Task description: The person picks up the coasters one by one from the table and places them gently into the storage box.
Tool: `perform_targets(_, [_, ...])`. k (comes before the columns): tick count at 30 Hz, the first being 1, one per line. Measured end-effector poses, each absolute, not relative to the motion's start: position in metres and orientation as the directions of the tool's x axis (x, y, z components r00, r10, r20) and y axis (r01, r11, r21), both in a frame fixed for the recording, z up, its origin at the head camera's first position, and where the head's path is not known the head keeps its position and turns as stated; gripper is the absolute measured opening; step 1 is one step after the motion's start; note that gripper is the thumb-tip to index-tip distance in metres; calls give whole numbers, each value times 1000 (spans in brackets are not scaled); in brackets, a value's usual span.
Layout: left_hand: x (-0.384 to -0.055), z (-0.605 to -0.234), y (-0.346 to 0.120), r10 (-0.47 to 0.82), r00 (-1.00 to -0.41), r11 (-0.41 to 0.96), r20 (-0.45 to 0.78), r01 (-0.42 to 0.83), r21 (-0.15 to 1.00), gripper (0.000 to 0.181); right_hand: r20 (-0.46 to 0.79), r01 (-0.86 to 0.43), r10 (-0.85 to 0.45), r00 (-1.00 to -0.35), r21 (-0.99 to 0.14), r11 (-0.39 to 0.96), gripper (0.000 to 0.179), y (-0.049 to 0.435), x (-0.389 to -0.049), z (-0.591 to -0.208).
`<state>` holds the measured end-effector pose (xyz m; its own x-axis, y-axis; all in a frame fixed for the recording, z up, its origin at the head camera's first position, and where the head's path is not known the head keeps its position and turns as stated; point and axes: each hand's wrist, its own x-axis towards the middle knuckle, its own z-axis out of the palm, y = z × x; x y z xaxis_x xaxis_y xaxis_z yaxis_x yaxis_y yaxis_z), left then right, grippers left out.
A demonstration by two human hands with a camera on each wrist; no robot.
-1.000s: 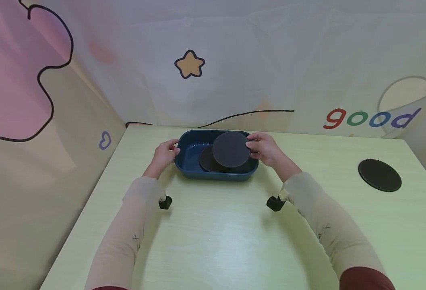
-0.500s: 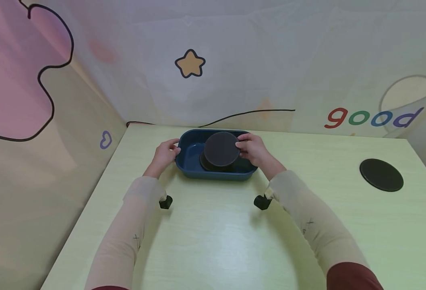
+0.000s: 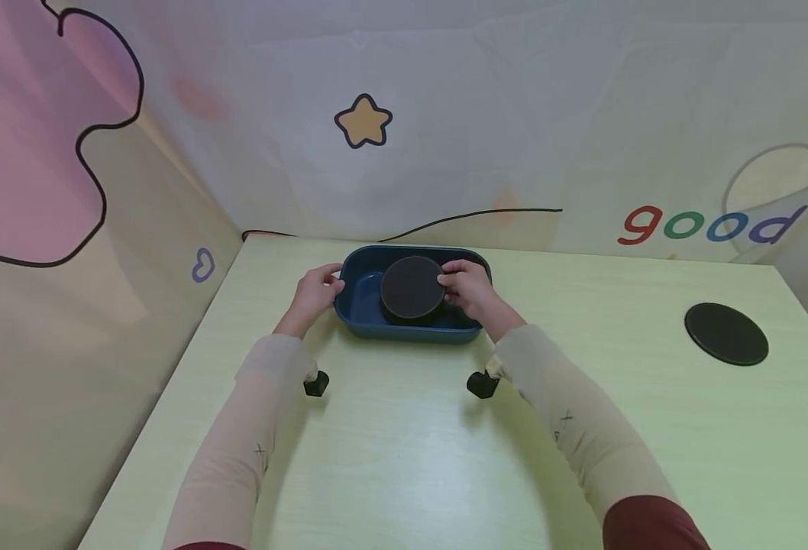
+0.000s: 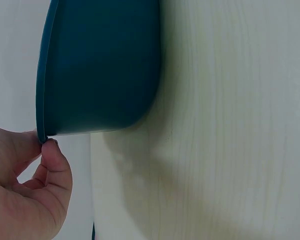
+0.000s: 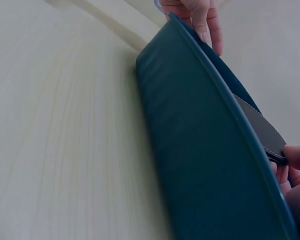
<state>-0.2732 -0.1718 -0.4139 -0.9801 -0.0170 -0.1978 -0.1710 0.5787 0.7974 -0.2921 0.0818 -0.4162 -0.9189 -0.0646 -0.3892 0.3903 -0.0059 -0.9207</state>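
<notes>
A blue rectangular plastic tub (image 3: pixel 359 304) with rounded corners stands at the back of the table. My left hand (image 3: pixel 317 292) pinches the rim at its left end, thumb and fingers on either side, as the left wrist view shows. Inside the tub, my right hand (image 3: pixel 469 289) pinches the right edge of a round dark coaster (image 3: pixel 412 287); the right wrist view shows pale stitching along the edge of this coaster (image 5: pixel 262 127). It overlaps another dark disc lying in the tub, which is nearly all hidden beneath it.
Another round black coaster (image 3: pixel 725 334) lies on the right side of the pale wooden table (image 3: pixel 390 443). A printed fabric backdrop (image 3: pixel 459 137) rises right behind the tub, and a second panel (image 3: pixel 136 321) borders the table on the left.
My right hand has carried the coaster leftward and lower into the tub, over the disc lying there, which it now mostly covers. My left hand has stayed on the rim.
</notes>
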Motion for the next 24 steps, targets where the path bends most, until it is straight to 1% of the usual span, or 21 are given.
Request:
perform_targets(9, [-272,-415,-171,-11,-981,581,-194,-164,797,40,-420,420,-38,-907,-907,5,21,76,-294,-423])
perform_targets(15, [-272,-416,-171,-13,-984,582,-180,-154,798,40,-419,418,-24,-908,-908,24,16,75,-296,-427])
perform_targets(24, [-271,-413,-172,-15,-984,582,-180,-155,798,40,-426,427,29,-904,-897,116,18,73,-296,-430])
